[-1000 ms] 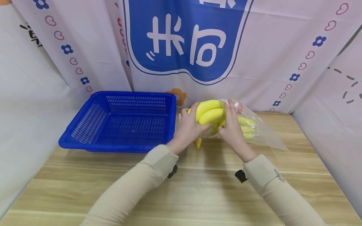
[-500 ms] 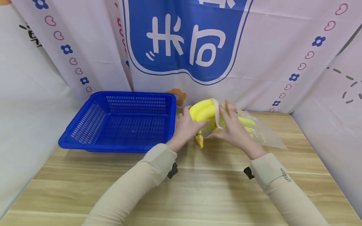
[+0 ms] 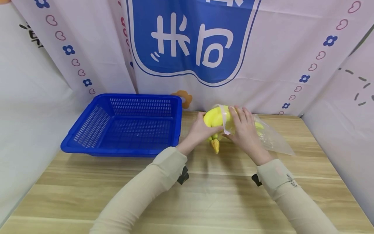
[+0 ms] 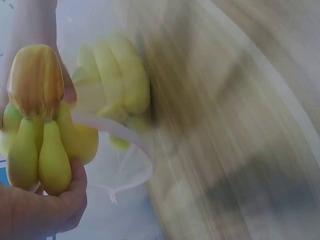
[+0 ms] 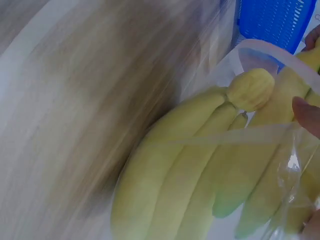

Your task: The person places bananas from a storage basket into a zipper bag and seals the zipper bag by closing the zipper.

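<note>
The left hand's (image 3: 201, 128) grip is clamped round the bananas (image 3: 214, 117), thumb on the near side, just right of the basket (image 3: 117, 151); their brownish stem tip points towards the person. The right hand's (image 3: 245, 131) grip, farther from the basket, is clamped over the bag (image 3: 276, 139), fingers across the top and thumb near its pale rim. That rim runs round the bananas, which stick out of the mouth on the side towards the basket. A second bunch (image 5: 165, 175) lies inside the clear bag, whose tail trails away from the basket. The blue mesh basket sits on the wood-grain tabletop (image 3: 204, 201). Behind the basket hangs a pale cloth (image 3: 292, 42) with a blue-and-white emblem (image 3: 190, 70) and an orange flower (image 3: 184, 98).
</note>
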Available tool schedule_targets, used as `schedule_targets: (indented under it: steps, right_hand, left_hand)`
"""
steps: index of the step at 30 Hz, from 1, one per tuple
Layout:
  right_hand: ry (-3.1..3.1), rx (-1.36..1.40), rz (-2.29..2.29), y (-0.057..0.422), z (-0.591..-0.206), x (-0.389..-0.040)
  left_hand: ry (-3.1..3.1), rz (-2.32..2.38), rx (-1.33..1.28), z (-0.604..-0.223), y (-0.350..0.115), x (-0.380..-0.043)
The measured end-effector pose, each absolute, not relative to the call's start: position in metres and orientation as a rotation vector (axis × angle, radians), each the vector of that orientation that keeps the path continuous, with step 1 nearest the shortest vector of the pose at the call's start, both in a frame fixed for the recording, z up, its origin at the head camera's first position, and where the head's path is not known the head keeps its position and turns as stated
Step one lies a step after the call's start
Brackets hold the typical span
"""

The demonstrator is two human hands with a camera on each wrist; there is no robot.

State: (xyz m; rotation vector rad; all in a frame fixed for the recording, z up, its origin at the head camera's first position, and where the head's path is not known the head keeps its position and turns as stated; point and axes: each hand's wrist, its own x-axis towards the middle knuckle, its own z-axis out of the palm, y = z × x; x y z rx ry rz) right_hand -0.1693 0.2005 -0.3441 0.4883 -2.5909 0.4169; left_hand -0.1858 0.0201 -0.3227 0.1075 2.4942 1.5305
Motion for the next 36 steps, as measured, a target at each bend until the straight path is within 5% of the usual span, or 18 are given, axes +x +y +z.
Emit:
schedule_targets:
  steps: [36]
  right_hand:
    - [-2.431,0.391,0.479,0.1946,-0.3483,-0.1757]
  left_hand:
    - [2.411,1.464,0.608,-0.3325,0.0162,-0.1799]
